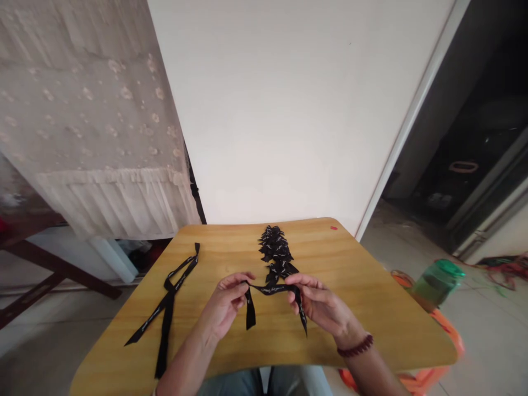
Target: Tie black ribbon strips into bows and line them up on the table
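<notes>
While the left hand (pixel 226 302) pinches the black printed ribbon (pixel 270 289), the right hand (pixel 324 305) grips it farther along — both ends hanging — over the wooden table (pixel 350 275), near the black bows (pixel 276 253).

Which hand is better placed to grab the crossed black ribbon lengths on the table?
Probably the left hand: the crossed lengths of flat black printed ribbon lie on its side. The right hand is farther across. Both, though, are holding a separate black printed ribbon.
</notes>
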Motion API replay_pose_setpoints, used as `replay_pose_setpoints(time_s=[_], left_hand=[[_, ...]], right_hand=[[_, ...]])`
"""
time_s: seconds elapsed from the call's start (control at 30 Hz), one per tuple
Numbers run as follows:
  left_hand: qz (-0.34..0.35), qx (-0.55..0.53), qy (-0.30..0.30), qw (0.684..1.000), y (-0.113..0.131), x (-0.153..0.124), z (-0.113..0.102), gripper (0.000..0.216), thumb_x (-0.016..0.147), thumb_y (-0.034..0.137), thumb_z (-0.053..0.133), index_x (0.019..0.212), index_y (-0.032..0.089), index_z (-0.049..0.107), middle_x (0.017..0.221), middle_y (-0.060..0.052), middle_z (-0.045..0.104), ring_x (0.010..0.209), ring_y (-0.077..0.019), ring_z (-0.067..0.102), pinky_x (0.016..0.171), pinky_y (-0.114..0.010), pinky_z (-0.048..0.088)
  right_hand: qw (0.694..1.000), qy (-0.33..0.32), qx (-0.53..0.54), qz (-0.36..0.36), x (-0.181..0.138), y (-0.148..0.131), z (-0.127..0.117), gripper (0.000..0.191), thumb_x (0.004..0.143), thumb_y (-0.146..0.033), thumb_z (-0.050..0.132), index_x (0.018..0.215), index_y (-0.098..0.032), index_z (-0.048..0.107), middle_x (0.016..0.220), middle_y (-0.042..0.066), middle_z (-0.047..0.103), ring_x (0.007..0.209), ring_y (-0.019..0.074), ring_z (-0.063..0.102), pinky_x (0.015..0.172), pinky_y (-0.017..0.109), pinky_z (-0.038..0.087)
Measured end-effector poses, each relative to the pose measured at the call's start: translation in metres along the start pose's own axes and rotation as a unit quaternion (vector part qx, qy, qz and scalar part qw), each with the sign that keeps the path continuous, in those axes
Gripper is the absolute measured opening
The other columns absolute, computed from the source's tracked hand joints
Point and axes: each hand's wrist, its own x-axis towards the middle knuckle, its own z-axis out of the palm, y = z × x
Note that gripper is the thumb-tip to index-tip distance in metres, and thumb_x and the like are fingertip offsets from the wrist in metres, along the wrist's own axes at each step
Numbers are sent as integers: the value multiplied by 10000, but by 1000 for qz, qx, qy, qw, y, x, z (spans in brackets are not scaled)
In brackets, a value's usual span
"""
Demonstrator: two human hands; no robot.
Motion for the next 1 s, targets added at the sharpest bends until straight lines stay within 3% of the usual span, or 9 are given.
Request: replay_pose_setpoints(time_s=[0.17,0.27,0.33,0.43,0.63,0.83,1.0], left_hand=[[-31,-38,-31,998,0,-1,1,96,612,108,653,689,158,626,803,-18,664,246,67,267,254,-80,177],[-39,-63,-29,997,0,0,1,114,591,101,673,675,148,613,707,-11,662,285,29,397,283,-68,284],[-40,-72,-17,996,0,1,1,143,560,91,696,665,137,610,672,-23,659,420,-41,546,366,-86,401],[-38,-79,-14,996,1,1,2,154,561,71,694,684,121,615,682,-43,662,590,-103,620,496,-132,493],[-30,-85,-40,995,3,-1,4,285,578,-4,653,839,106,630,785,-53,669,724,-121,630,663,-149,505],[-10,-92,-28,995,5,-1,7,245,578,19,664,808,102,647,772,-59,676,718,-130,632,659,-157,509],[0,-104,19,994,7,1,10,114,622,66,648,734,86,651,705,-57,672,616,-107,624,579,-151,517]], right_hand=[[1000,3,-2,-5,2,1,0,270,672,-161,653,938,-137,611,710,28,646,574,92,591,563,191,439],[1000,8,-4,-5,3,1,1,281,666,-165,662,941,-142,611,683,19,647,556,87,592,558,188,447],[1000,11,-9,-1,3,0,2,288,667,-173,665,947,-140,609,675,21,647,556,88,594,562,189,450],[999,25,-20,-4,4,-1,4,258,673,-175,663,924,-139,615,670,28,646,566,91,593,569,193,452],[998,61,-16,-22,8,-3,5,219,675,-172,667,889,-156,622,687,25,639,578,87,582,574,191,450],[997,80,0,-16,12,-2,7,310,648,-178,693,947,-161,611,700,21,632,575,76,574,584,181,449],[993,114,12,-25,17,-1,11,160,661,-186,683,807,-167,623,662,9,631,560,70,573,546,163,433]])
